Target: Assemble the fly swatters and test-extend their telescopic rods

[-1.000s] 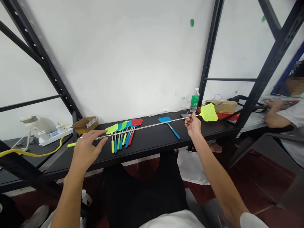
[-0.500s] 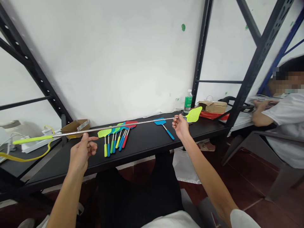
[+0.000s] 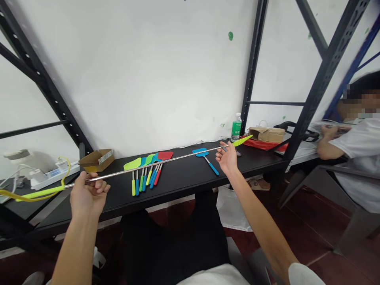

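A long fly swatter with a thin metal rod stretches across the view, its yellow-green head (image 3: 242, 140) at the right, seen nearly edge-on. My left hand (image 3: 87, 196) is closed on the rod just right of the yellow-green handle (image 3: 53, 191). Close to the head, my right hand (image 3: 228, 159) pinches the rod's other end. Beneath the rod, several short fly swatters (image 3: 137, 187) in yellow-green, blue, green and red lie side by side on the black table (image 3: 181, 180). A single blue fly swatter (image 3: 213, 168) lies apart, nearer my right hand.
An open cardboard box (image 3: 96, 160) and a white power strip (image 3: 49, 178) are at the left, with a yellow strap (image 3: 69, 170). At the back right stand a bottle (image 3: 236, 127) and a brown package (image 3: 266, 134). Dark shelf posts (image 3: 314, 85) frame both sides. A person (image 3: 353, 146) sits at right.
My left hand has moved left and down along the rod and closed on it, lowering the handle end. The swatter head has turned from face-on to nearly edge-on.
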`<state>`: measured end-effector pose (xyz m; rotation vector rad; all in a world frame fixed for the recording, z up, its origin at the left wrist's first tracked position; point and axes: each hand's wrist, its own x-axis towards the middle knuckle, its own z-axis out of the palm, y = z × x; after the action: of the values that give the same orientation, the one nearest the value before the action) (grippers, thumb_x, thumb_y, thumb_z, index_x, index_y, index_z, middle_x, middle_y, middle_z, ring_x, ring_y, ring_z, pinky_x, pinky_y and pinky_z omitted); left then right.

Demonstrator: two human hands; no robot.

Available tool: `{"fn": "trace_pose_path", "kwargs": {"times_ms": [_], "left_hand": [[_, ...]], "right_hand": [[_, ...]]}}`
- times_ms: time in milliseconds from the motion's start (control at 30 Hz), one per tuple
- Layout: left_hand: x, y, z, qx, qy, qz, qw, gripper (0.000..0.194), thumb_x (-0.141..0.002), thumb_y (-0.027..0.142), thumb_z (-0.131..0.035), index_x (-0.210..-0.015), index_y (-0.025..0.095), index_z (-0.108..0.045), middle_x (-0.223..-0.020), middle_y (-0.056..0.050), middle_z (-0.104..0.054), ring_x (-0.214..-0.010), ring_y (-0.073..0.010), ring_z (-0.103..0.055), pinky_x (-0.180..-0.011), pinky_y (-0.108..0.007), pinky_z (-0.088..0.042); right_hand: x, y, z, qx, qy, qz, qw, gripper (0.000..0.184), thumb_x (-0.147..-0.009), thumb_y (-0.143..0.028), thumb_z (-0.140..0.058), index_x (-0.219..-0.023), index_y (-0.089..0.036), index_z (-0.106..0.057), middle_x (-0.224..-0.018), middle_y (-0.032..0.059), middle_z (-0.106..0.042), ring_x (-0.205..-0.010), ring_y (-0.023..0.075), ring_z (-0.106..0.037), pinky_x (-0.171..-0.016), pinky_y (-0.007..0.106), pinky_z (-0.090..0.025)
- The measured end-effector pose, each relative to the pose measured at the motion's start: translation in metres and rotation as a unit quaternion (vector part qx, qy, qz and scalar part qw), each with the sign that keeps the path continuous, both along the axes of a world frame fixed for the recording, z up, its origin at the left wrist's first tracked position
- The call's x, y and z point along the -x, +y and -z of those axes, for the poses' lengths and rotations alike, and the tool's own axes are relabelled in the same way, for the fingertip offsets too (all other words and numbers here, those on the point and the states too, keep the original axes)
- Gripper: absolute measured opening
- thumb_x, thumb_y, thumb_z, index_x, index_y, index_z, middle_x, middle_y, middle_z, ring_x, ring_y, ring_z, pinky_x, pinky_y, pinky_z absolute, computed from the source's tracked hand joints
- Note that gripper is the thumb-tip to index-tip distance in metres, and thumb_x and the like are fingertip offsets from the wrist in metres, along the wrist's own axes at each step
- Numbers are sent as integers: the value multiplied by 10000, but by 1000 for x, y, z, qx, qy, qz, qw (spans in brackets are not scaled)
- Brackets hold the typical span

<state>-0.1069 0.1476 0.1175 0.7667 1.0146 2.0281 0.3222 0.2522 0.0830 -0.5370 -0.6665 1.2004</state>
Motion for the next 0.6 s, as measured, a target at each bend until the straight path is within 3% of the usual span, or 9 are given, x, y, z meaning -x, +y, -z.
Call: {"fn": "trace_pose_path", "kwargs": {"times_ms": [167,333,600], "left_hand": [[4,-3,-2,-14,-3,-14,1000,100,-764,248,-584,-753,171,-522,-501,48,-411,-458,-90,-303,-486,-240,-307],[6,-3,-2,-22,-21,-25,999,112,-689,170,-597,-775,161,-527,-560,48,-425,-478,-85,-334,-488,-242,-302],[12,-8,-4,-54,-27,-60,996,92,-635,209,-536,-703,186,-479,-534,53,-353,-443,-99,-280,-456,-258,-277]], "right_hand": [[-10,1,-1,15,4,20,1000,449,-836,-655,-492,-964,-235,-588,-616,-44,-495,-463,116,-480,-409,237,-355],[-20,4,0,35,17,16,999,536,-835,-705,-423,-923,-213,-615,-595,-38,-467,-457,116,-459,-405,241,-347],[-25,8,5,38,2,55,998,589,-860,-729,-319,-850,-218,-610,-561,-34,-442,-441,120,-450,-410,242,-348]]}}
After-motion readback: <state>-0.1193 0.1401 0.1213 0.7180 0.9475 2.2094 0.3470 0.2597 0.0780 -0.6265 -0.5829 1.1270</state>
